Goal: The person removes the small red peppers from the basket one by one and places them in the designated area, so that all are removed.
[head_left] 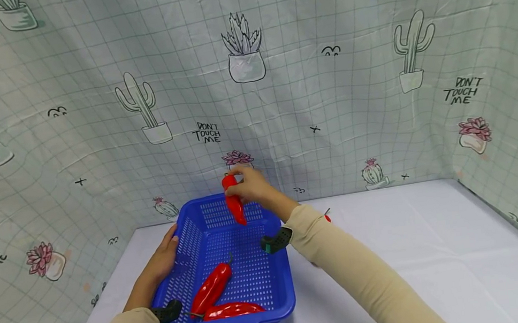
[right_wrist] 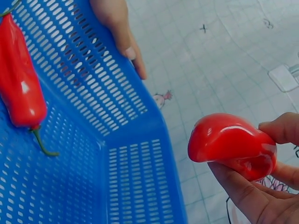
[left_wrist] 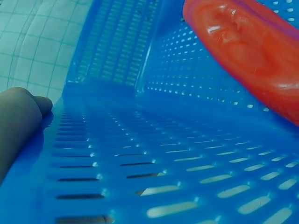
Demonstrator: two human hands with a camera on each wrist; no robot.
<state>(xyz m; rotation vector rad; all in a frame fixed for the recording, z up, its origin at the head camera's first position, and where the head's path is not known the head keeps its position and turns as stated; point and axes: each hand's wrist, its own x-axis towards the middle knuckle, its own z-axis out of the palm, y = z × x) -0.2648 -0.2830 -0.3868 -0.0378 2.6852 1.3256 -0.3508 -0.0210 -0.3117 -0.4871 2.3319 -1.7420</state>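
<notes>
Head view: a glossy red pepper (head_left: 235, 203) is clamped in the right grip (head_left: 250, 187), pinched between thumb and fingers near its stem end, with the tip directed downward. It is carried above the far end of a blue perforated basket (head_left: 249, 321), apart from the rim. From its smooth, shiny surface and the fingertip hold, the pepper is judged to be light, fairly firm and somewhat slippery; it is probably best taken by the broad part just below the stem, since the tapering tip offers less purchase and the stem might be bent. The right forearm, covered by a beige sleeve (head_left: 344, 259), is extended forward and inward, with a dark wrist device (head_left: 276, 241) placed below and nearer than the grip. To the left of and nearer than the right grip, the left grip (head_left: 163, 257) is rested against the basket's left side, its fingers partly seen through the slots; whether they are curled cannot be told. Below and nearer than the right grip, a slanted pepper (head_left: 211, 288) and a crosswise pepper (head_left: 233, 309) are held within the basket. To the right of the right grip, a partly hidden red item (head_left: 327, 217) is seen beyond the sleeve on the white table (head_left: 396, 252).
</notes>
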